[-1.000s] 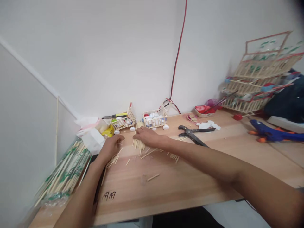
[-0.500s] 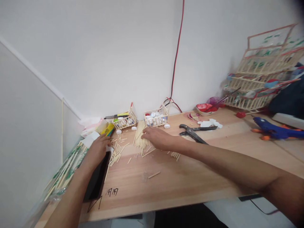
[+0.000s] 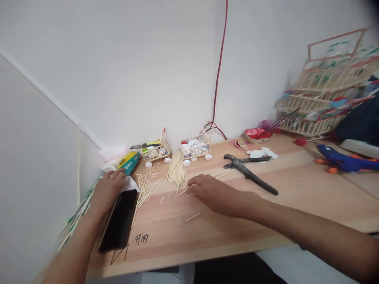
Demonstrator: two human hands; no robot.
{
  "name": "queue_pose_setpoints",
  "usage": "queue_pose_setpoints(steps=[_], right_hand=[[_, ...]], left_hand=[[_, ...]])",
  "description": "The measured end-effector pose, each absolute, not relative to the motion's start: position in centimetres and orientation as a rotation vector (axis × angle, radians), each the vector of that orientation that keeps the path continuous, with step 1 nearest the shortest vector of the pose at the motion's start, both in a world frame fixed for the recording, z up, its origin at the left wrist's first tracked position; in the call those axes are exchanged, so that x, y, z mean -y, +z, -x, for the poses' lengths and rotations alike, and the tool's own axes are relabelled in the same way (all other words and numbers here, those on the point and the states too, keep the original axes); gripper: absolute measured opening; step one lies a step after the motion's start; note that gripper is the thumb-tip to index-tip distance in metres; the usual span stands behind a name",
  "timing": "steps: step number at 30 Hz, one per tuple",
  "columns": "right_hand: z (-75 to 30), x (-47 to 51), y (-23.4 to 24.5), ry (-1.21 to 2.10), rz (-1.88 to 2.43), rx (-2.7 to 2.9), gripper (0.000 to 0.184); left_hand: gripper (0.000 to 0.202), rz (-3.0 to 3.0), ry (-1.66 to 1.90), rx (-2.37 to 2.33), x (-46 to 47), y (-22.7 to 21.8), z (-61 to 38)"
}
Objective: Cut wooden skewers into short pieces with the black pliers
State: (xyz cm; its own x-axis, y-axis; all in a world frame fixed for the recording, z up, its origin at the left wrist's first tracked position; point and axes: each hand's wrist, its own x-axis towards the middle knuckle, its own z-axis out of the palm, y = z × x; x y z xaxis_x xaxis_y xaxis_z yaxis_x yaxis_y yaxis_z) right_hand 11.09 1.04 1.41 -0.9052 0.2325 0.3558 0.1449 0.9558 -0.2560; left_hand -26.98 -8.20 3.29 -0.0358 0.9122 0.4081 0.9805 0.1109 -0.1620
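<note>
My left hand (image 3: pixel 108 190) lies with its fingers loosely spread over the white paper beside a teal and yellow box (image 3: pixel 129 162). Under its wrist is a bundle of long sticks in printed plastic (image 3: pixel 74 219), and a black phone (image 3: pixel 121 219) rests just to its right. My right hand (image 3: pixel 211 194) hovers low over the table, thumb and fingers a little apart. A short thin stick (image 3: pixel 181 193) shows at its fingertips, and I see no firm grip on it. Beyond stands a fanned pile of wooden sticks (image 3: pixel 177 167); shorter cut pieces (image 3: pixel 145 185) lie scattered between the hands.
Two small stick-built carts (image 3: pixel 155 152) with white wheels stand by the wall. Black-handled cutters (image 3: pixel 251 173), a red paint bowl (image 3: pixel 257 135), white scraps (image 3: pixel 262 153) and a blue glue gun (image 3: pixel 345 159) lie to the right. Larger stick carts (image 3: pixel 325 94) are stacked behind.
My right hand has drawn back from the fanned pile toward me and to the right, uncovering the pile and the cutters' handle. My left hand has shifted left, uncovering the phone and box.
</note>
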Motion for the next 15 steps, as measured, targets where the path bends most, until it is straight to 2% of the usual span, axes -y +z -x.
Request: queue_pose_setpoints(steps=[3, 6, 8, 12, 15], right_hand=[[-10.4, -0.1, 0.8, 0.384, 0.246, 2.703, 0.037], [-10.1, 0.0, 0.6, 0.425, 0.232, 2.685, 0.035], [-10.2, -0.1, 0.7, 0.454, 0.249, 2.656, 0.035], [-10.6, -0.2, 0.9, 0.504, 0.301, 2.580, 0.033], [-10.7, -0.2, 0.8, 0.538, 0.307, 2.563, 0.032]], left_hand=[[0.031, 1.854, 0.134, 1.859, 7.6, 3.1, 26.3], [0.023, 1.862, 0.221, 1.853, 7.2, 3.4, 25.4], [0.023, 1.804, 0.077, 1.920, 7.2, 4.1, 25.0], [0.029, 1.337, -0.533, 2.128, 7.8, 6.4, 25.2], [0.034, 1.062, -0.727, 2.224, 8.2, 8.0, 27.3]])
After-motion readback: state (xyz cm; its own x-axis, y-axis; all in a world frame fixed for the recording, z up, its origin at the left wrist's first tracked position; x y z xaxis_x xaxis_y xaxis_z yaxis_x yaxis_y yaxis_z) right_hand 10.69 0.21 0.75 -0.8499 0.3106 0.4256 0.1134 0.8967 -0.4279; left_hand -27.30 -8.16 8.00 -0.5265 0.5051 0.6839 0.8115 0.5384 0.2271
